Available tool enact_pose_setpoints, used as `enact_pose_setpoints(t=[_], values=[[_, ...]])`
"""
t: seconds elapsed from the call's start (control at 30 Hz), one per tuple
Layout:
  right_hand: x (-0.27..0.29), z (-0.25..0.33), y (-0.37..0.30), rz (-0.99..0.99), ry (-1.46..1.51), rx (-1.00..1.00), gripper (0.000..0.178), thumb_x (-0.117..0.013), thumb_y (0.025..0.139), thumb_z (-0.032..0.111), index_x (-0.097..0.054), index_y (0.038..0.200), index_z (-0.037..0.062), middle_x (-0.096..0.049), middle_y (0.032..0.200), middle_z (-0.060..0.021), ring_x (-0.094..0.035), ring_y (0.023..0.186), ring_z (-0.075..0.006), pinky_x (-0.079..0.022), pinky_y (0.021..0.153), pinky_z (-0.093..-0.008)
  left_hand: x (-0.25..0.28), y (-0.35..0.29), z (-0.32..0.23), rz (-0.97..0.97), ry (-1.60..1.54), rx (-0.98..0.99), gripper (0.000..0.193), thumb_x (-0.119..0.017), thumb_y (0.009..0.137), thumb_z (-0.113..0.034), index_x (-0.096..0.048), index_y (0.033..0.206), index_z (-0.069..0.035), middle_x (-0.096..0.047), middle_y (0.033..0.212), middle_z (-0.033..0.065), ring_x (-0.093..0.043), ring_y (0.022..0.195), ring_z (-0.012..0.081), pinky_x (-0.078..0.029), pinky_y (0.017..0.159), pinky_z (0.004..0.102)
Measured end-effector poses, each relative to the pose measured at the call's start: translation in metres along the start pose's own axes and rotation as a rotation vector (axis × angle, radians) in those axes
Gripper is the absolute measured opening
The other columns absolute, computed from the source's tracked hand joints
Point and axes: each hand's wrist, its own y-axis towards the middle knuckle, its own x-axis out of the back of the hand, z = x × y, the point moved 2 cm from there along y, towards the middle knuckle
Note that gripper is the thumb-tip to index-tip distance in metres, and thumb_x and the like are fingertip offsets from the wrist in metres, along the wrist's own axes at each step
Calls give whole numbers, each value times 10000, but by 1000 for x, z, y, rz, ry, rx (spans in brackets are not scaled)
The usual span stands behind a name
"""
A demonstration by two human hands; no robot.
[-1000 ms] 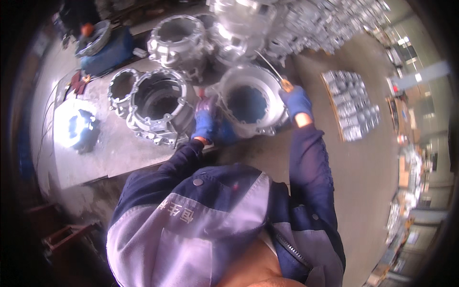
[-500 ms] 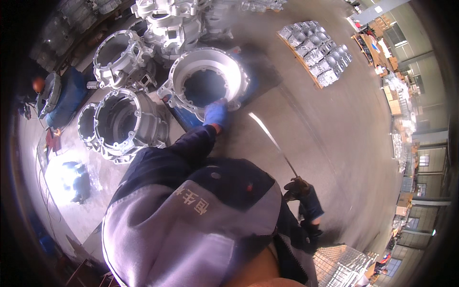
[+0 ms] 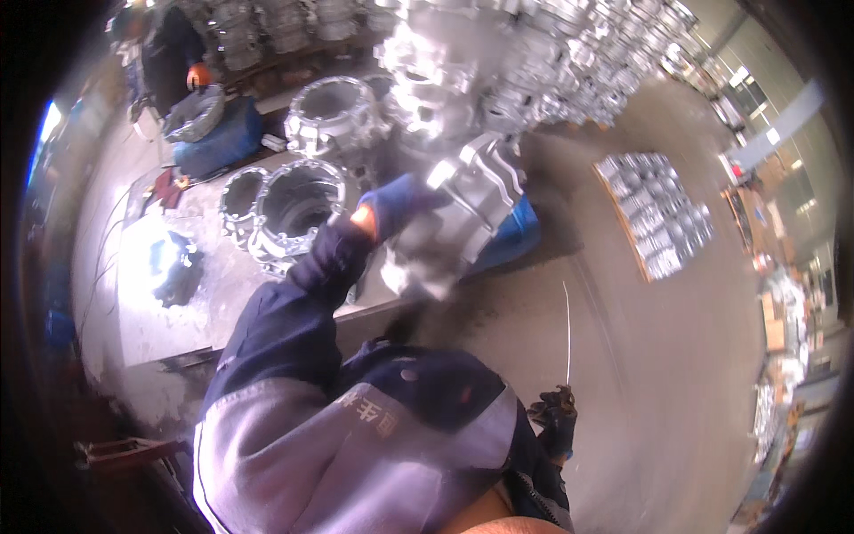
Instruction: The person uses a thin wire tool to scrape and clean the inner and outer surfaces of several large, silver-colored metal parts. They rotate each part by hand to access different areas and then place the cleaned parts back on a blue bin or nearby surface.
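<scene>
My left hand (image 3: 394, 206), in a blue glove, grips the upper left edge of a large silver metal casting (image 3: 458, 218). The casting is tipped up on its side over a blue support (image 3: 516, 236), and motion blurs it near the hand. Down at the right, my right hand (image 3: 555, 419), in a dark glove, is closed around the lower end of a long, thin, flat-bladed metal tool (image 3: 567, 334). The blade points away from me, seen nearly edge-on, apart from the casting. Its handle is mostly hidden in the glove.
Ring-shaped castings (image 3: 301, 203) stand on the metal table (image 3: 147, 329), left of my arm. A glaring dark part (image 3: 176, 271) lies there too. Further off are stacked castings (image 3: 436, 76), a loaded pallet (image 3: 654, 214) and a co-worker's orange-gloved hand (image 3: 197, 76) by another casting.
The large casting has gone from lying with its round opening upward to being tipped on its side, my left hand still at it. The tool's blade has turned more upright. The view has shifted left.
</scene>
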Motion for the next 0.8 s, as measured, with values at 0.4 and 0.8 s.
enact_pose_setpoints(t=[0.4, 0.8], values=[[-20, 0, 50, 102, -191, -45, 229, -556, 943, 193, -556, 1091, 18, -605, 823, -84, -646, 685, -202, -548, 605, -329, 164, -93, -116, -42, 132, 117, 357, -714, 790, -56, -678, 1144, -25, -679, 1039, 194, -666, 952, 325, -517, 868, 362], [-91, -5, 53, -242, -35, -294, 326, -543, 930, 254, -485, 1187, 62, -618, 843, -116, -646, 645, -239, -558, 560, -368, 344, 13, 152, -73, 769, 727, 220, -628, 839, -174, -680, 999, -33, -698, 912, 187, -680, 878, 327, -527, 763, 407]])
